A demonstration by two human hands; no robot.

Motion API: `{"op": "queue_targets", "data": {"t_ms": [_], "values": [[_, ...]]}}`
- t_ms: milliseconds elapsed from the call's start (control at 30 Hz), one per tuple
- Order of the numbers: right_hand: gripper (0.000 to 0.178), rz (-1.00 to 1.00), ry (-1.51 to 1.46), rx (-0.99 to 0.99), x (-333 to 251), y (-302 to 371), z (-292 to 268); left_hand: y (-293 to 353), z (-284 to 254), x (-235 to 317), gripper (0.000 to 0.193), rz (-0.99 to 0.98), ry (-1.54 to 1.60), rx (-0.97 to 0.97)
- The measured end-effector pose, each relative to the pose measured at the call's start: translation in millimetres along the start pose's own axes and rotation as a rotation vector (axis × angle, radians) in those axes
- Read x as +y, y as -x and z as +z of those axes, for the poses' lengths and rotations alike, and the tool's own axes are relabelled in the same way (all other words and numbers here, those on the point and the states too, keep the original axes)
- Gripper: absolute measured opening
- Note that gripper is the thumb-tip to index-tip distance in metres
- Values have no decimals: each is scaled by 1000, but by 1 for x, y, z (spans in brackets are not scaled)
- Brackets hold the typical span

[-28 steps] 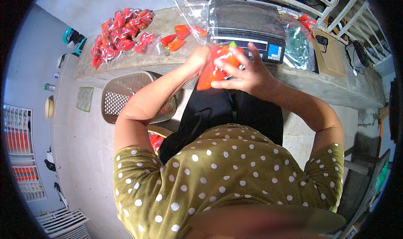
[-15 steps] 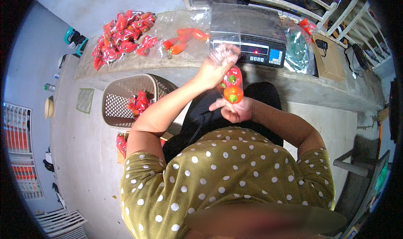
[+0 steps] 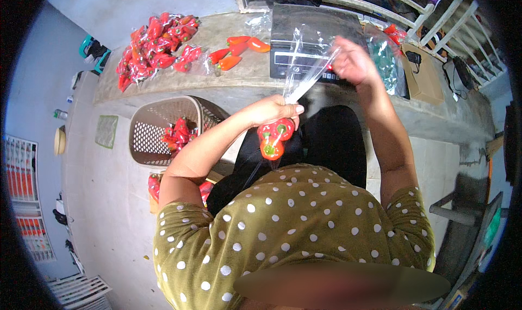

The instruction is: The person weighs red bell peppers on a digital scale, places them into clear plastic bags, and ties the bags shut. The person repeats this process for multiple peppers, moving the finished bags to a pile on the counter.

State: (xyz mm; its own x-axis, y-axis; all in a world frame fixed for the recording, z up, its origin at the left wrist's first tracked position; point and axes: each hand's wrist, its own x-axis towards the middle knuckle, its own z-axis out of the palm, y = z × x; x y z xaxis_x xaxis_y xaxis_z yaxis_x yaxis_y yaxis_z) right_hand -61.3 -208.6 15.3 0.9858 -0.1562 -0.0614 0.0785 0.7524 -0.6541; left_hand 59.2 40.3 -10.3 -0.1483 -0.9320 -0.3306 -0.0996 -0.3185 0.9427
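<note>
While the clear bag (image 3: 296, 90) of red peppers (image 3: 272, 148) was clasped by the left grip (image 3: 273, 111) before the scale (image 3: 312, 17), its upper film was pinched by the right grip (image 3: 353, 64).

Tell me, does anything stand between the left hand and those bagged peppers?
Only the clear plastic bag: the left hand grips its gathered neck, right next to the peppers. Nothing else visible stands between them.

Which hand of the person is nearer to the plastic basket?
Left. The left hand is to the right of the basket, holding bagged peppers; the right hand is farther right and forward, by the scale.
</note>
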Motion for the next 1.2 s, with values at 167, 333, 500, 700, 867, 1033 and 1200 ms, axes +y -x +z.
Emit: {"op": "queue_targets", "data": {"t_ms": [167,333,500,700,867,1033,1200], "values": [[28,-814,559,192,17,39,113,3,-17,-9,43,-72,271,-91],[36,-230,2149,-334,65,57,129,12,-5,12,36,330,-73,-364],[43,744,1035,-291,68,82,112,45,-1,28,48,128,-551,-274],[34,-175,1343,-552,62,65,123,31,5,15,42,207,124,-130],[15,-804,2539,-554,12,34,108,35,-8,30,46,141,-67,-1],[7,-748,2643,-411,-60,11,112,10,-20,32,38,227,-646,573],[24,-969,2684,179,-100,-31,127,-53,-24,49,56,439,-856,1081]]}}
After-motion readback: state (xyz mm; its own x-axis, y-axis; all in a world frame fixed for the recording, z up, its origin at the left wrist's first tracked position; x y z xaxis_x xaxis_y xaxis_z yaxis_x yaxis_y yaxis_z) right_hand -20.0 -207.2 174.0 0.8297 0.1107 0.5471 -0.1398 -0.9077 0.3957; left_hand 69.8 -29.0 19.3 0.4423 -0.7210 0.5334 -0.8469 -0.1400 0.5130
